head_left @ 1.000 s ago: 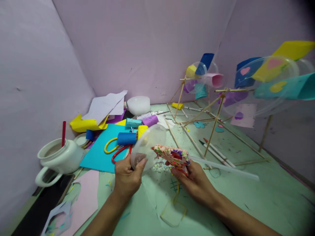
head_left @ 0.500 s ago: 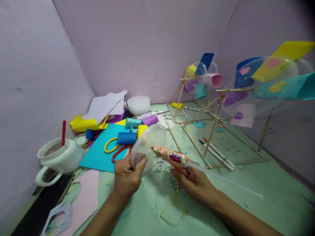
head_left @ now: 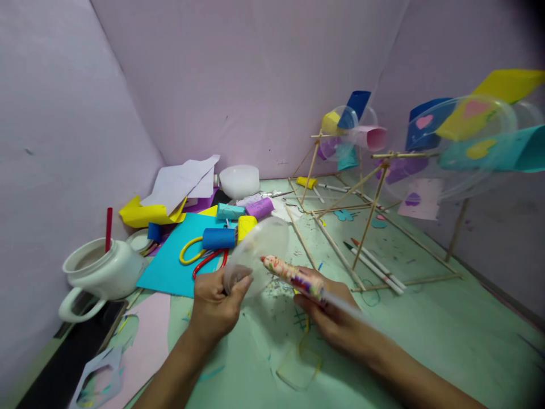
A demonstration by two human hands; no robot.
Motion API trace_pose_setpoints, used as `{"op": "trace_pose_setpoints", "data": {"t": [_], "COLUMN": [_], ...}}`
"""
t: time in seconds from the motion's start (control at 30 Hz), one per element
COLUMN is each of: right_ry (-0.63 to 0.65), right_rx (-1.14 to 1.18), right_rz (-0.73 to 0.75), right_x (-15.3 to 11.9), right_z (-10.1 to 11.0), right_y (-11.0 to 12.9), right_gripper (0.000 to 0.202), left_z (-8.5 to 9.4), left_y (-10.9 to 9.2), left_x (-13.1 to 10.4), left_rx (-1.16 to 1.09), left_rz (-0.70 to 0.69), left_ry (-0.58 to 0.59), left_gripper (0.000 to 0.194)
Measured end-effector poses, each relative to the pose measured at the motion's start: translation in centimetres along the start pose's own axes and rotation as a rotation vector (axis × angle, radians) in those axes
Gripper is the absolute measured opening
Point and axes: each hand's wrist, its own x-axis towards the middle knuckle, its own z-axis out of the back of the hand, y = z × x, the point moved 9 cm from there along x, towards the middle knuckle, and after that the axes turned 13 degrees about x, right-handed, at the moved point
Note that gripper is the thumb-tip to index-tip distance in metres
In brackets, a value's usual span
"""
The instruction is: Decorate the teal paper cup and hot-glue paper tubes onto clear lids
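My left hand (head_left: 219,304) pinches the near rim of a clear plastic lid (head_left: 264,250), which is tilted up over the table. In my right hand (head_left: 334,307) is a flower-patterned glue gun (head_left: 293,278), its reddish tip pointing left at the lid's face. Whether the tip touches the lid cannot be made out. A translucent stick trails from the back of the glue gun, blurred. Just behind the lid lie a blue paper roll (head_left: 218,238) and a yellow roll (head_left: 247,226), beside scissors with red and yellow handles (head_left: 191,253).
Stick frames (head_left: 374,213) with paper-bladed wheels (head_left: 472,142) stand at the right. Two markers (head_left: 377,267) lie within the nearer frame. At the left are a white pot (head_left: 104,270) and a blue sheet (head_left: 164,267). A white bowl (head_left: 239,180) sits at the back.
The glue gun has shifted slightly left and down, and its trailing stick is now more blurred. My left hand has moved slightly left, still holding the lid.
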Motion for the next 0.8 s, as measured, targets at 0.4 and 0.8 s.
{"op": "trace_pose_setpoints", "data": {"t": [0.4, 0.8], "right_ry": [-0.117, -0.038], "right_rx": [0.313, 0.217], "right_rz": [-0.3, -0.182], "right_x": [0.1, 0.3], "right_z": [0.9, 0.4], "right_y": [-1.9, -1.1], "right_gripper": [0.026, 0.025], "left_z": [1.0, -0.5], "left_y": [2.6, 2.1], "left_x": [-0.1, -0.3], "left_rx": [-0.123, -0.212], "left_rz": [0.367, 0.36], "left_ry": [-0.17, -0.05], "left_gripper": [0.01, 0.011]}}
